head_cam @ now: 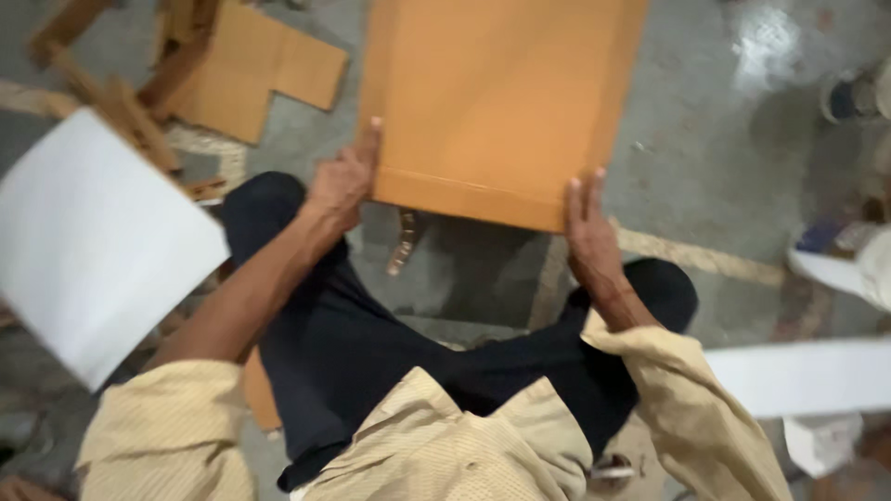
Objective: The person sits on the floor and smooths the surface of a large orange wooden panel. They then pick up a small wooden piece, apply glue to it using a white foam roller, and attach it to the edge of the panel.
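A large orange-brown board (497, 93) is held up in front of me over the grey floor. My left hand (342, 186) grips its near left corner, thumb up along the edge. My right hand (588, 232) grips its near right corner, fingers against the underside edge. A shallow groove runs along the board's near edge. My legs in dark trousers are spread below it, and my sleeves are pale yellow.
A white sheet (88, 241) lies at the left. A notched piece of the same orange board (251, 70) and wooden scraps (121, 102) lie at the far left. A white plank (807, 371) lies at the right. A small chain-like object (405, 243) hangs beneath the board.
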